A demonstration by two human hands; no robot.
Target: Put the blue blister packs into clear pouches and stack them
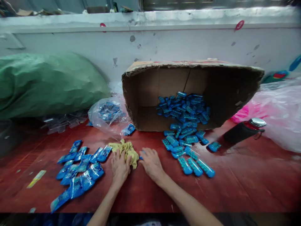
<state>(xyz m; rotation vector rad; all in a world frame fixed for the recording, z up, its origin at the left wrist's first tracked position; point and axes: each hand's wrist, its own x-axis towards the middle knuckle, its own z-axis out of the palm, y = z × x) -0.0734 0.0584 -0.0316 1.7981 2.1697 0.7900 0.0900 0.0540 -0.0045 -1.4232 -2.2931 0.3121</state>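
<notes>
progress unclear: packets (76,186) lie lower left, many tubes (194,166) loose center right; left hand (120,168), fingers apart, touches cloth (128,150); right hand's (150,164) grip, cannot tell.

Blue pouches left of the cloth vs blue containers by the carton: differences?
Look: the pouches are shiny, printed and flat-edged; the containers are rounded, with clear sides showing dotted contents.
Spread: the pouches lie grouped on the table; the containers spill from inside the carton onto it.
Shared: both are mostly blue and lie in overlapping groups.
</notes>
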